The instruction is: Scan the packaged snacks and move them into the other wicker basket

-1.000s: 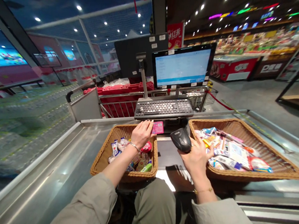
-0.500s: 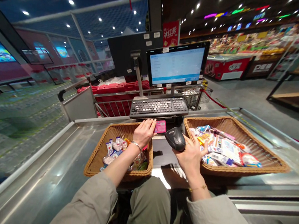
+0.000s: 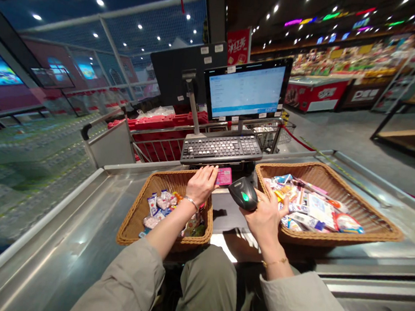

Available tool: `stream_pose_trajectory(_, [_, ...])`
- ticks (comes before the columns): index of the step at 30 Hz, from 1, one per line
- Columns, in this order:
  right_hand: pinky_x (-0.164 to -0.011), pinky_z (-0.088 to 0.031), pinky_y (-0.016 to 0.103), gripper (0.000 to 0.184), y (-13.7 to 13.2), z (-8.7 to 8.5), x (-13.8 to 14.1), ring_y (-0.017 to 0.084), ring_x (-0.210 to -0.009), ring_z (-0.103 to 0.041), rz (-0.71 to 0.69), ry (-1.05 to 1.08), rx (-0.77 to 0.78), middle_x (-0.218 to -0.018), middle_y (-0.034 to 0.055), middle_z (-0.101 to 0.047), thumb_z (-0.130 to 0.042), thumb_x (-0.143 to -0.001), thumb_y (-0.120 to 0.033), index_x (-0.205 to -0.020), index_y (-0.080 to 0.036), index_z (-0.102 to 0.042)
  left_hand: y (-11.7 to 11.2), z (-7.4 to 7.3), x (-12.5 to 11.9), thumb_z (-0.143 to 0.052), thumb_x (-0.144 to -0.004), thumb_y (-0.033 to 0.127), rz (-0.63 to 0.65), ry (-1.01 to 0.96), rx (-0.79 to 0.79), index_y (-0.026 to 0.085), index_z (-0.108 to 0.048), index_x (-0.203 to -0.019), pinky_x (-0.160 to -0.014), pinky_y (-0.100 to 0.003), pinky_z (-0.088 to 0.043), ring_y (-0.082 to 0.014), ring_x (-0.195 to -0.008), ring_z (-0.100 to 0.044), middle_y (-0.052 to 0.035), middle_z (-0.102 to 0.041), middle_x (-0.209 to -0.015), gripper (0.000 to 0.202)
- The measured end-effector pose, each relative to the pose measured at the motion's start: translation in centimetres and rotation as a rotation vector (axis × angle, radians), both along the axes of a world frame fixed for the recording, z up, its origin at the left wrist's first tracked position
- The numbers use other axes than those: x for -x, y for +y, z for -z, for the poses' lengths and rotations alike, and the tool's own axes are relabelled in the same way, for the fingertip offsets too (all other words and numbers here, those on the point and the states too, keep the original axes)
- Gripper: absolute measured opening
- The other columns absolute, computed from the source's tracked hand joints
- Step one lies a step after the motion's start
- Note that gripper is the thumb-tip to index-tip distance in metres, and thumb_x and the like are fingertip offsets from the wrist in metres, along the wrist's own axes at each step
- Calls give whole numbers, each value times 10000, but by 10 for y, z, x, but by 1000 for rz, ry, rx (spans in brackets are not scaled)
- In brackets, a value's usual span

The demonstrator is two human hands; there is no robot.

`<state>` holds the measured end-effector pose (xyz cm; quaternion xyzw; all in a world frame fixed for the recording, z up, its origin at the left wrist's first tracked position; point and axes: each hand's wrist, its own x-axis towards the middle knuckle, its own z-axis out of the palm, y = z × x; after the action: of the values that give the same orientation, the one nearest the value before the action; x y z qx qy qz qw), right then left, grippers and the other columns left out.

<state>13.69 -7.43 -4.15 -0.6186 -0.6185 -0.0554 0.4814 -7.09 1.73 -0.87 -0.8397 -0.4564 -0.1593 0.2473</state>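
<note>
Between the two baskets, my left hand (image 3: 202, 184) grips a small flat pink packet (image 3: 223, 176) by its left end. What the packet contains I cannot tell. My right hand (image 3: 265, 214) is wrapped round a black handheld barcode scanner (image 3: 242, 193), which points left at the packet, with a green light glowing on its top. Under my left forearm stands a wicker basket (image 3: 134, 212) with small wrapped snacks (image 3: 162, 204) in it. A larger wicker basket (image 3: 367, 210), holding many snack packets (image 3: 316, 210), stands beside my right hand.
A black keyboard (image 3: 223, 147) lies just beyond my hands, below a lit monitor (image 3: 246, 91). The baskets rest on a metal counter (image 3: 86, 232). Behind it are a shopping cart (image 3: 157, 146) and red crates (image 3: 166, 121).
The scanner's top now shows a green light, dark before. Both hands stay nearly in place, still holding the packet and the scanner.
</note>
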Motion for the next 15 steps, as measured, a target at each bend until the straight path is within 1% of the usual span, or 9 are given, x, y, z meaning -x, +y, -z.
stream_pose_trajectory(4, [-1196,-41,657,176,0,0,-1,366,-1349,-507,2,-12,-5,-1180,108,-753,-643,-814,-306,-936,-211,-728,-1,-2,-1,-691,-937,399,0,-2,1,110,-535,-1472,-1206,-406,-416,-308,-1369,-569,-183,-611,-1452,628])
stream_pose_trajectory(8, [-1181,-73,676,192,-2,-2,-3,366,-1380,-481,17,-25,-13,-1213,90,-749,-643,-800,-317,-950,-231,-728,-2,-7,-2,-687,-939,405,1,-3,-8,114,-540,-1471,-1206,-405,-416,-307,-1368,-570,-183,-611,-1451,624])
stream_pose_trajectory(10, [-1176,-93,678,205,-3,-4,-4,361,-1387,-479,36,-25,-28,-1215,84,-750,-638,-801,-327,-962,-236,-728,-3,-9,-3,-681,-941,412,3,-9,-11,110,-540,-1472,-1211,-400,-410,-307,-1370,-568,-187,-611,-1450,627])
stream_pose_trajectory(15, [-1176,-141,672,224,-11,-12,-14,364,-1366,-500,116,-28,-66,-1176,108,-759,-616,-818,-369,-928,-221,-744,-4,-14,-11,-656,-951,443,24,-27,-30,120,-535,-1483,-1218,-403,-406,-306,-1384,-555,-178,-600,-1465,634])
